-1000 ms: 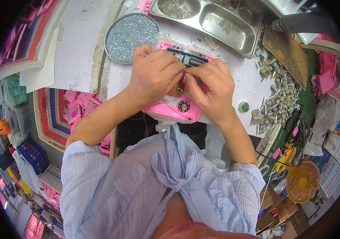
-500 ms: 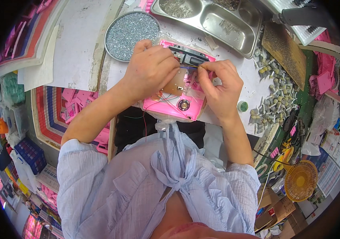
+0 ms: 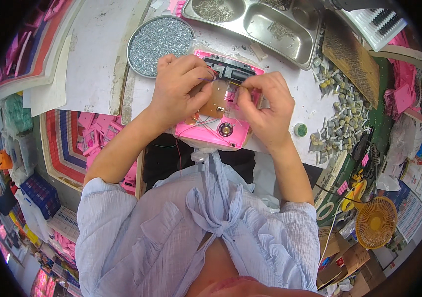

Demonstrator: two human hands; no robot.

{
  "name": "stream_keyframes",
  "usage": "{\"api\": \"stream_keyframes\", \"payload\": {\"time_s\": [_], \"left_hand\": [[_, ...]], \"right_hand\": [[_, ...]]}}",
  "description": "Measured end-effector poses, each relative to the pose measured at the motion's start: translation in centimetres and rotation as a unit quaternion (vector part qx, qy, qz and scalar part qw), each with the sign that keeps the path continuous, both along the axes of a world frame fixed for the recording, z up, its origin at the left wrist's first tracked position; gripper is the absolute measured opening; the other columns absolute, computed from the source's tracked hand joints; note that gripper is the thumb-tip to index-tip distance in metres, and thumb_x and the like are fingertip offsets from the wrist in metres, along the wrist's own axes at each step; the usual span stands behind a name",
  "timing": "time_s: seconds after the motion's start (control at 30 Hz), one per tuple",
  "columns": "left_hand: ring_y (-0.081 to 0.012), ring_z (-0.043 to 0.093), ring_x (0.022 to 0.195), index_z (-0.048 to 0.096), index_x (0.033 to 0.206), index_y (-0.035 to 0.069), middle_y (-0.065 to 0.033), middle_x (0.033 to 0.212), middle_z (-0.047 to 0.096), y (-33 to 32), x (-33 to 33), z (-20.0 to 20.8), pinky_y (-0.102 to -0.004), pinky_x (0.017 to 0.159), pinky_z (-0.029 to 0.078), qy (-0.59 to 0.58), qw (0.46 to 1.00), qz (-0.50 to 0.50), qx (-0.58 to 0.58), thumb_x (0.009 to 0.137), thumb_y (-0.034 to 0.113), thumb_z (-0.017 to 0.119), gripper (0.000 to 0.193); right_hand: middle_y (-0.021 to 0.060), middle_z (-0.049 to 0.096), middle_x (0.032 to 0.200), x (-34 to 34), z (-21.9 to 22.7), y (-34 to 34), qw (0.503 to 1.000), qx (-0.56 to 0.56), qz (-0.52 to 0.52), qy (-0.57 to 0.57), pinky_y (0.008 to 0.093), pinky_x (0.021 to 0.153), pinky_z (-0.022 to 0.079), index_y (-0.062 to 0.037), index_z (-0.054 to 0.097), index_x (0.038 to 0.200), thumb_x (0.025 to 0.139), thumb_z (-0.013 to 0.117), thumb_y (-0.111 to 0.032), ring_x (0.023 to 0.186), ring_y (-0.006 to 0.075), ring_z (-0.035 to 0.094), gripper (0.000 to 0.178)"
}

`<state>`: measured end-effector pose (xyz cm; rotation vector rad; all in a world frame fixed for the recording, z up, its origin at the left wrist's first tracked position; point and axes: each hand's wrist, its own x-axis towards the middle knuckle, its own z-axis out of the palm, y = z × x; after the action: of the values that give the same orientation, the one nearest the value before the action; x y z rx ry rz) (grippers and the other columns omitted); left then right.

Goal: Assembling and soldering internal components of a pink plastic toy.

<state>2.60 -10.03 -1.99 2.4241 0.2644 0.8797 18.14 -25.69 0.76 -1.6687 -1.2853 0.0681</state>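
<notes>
A pink plastic housing [image 3: 193, 130] lies on the bench before me, with a brown circuit board [image 3: 213, 105], a small round speaker [image 3: 226, 129] and a black strip-shaped part [image 3: 235, 69] along its far side. My left hand [image 3: 181, 88] is over its left part, finger and thumb pinched on a thin blue wire [image 3: 204, 79]. Over the right part, my right hand [image 3: 266, 105] pinches a thin yellow wire [image 3: 234, 83]. Thin red wires run across the housing near the speaker, and some hang off its near edge. The fingers hide part of the board.
A round tray of small silvery screws [image 3: 161, 45] stands behind my left hand. A steel compartment tray [image 3: 297, 55] is at the back. Many small metal parts [image 3: 342, 119] lie at right, near a green round piece [image 3: 300, 130]. A bin of pink parts [image 3: 103, 129] is at left.
My hands have drawn apart slightly, the left one shifting left and the right one nearer to me. The blue and yellow wires now show separately at the fingertips.
</notes>
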Motion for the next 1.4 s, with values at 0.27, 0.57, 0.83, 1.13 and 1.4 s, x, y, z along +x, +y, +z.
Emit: {"api": "stream_keyframes", "payload": {"time_s": [0.27,0.57,0.83,1.13,1.4], "left_hand": [[-0.0198,0.059,0.079,0.068,0.090,0.013,0.0000,0.090,0.065,-0.1,0.3,0.2,-0.0393,0.084,0.034,-0.016,1.000,0.001,-0.014,0.074,0.012,0.076,0.018],[-0.0209,0.061,0.083,0.067,0.087,0.010,-0.0034,0.091,0.067,0.1,0.1,0.5,-0.0385,0.083,0.035,-0.001,1.000,0.001,0.013,0.073,0.008,0.077,0.017],[-0.0197,0.061,0.085,0.066,0.086,0.012,-0.0002,0.089,0.064,-0.4,0.3,0.1,-0.0393,0.084,0.034,-0.028,0.999,0.027,-0.017,0.073,0.012,0.077,0.017],[-0.0202,0.062,0.088,0.068,0.089,0.013,-0.0012,0.092,0.064,-0.7,-0.2,0.3,-0.0391,0.086,0.035,-0.006,0.999,0.028,-0.044,0.073,0.012,0.077,0.019],[-0.0198,0.062,0.088,0.069,0.091,0.013,-0.0009,0.090,0.064,-0.9,-0.5,-0.1,-0.0388,0.087,0.035,-0.018,0.997,0.041,-0.056,0.074,0.011,0.076,0.018]], "right_hand": [[0.0006,0.064,0.082,-0.8,0.9,2.5,0.984,-0.037,0.043,-0.169,0.0396,0.081,0.040,-0.0121,0.071,0.086,0.073,0.078,-0.014,0.083,0.0224,0.057,0.014],[0.0010,0.064,0.080,-0.6,1.3,2.7,0.974,-0.096,0.052,-0.199,0.0407,0.082,0.040,-0.0114,0.073,0.087,0.077,0.078,-0.016,0.082,0.0225,0.058,0.012],[0.0015,0.063,0.077,-1.0,1.3,2.7,0.977,-0.090,0.041,-0.188,0.0413,0.082,0.040,-0.0107,0.071,0.084,0.077,0.077,-0.016,0.081,0.0223,0.058,0.010],[0.0011,0.064,0.077,-0.9,0.9,2.4,0.973,-0.085,0.050,-0.207,0.0435,0.083,0.040,-0.0119,0.070,0.083,0.076,0.076,-0.016,0.081,0.0224,0.058,0.011],[0.0003,0.061,0.075,-1.5,0.7,2.8,0.963,-0.091,0.040,-0.249,0.0438,0.083,0.040,-0.0123,0.068,0.080,0.071,0.076,-0.014,0.081,0.0225,0.058,0.013]]}}
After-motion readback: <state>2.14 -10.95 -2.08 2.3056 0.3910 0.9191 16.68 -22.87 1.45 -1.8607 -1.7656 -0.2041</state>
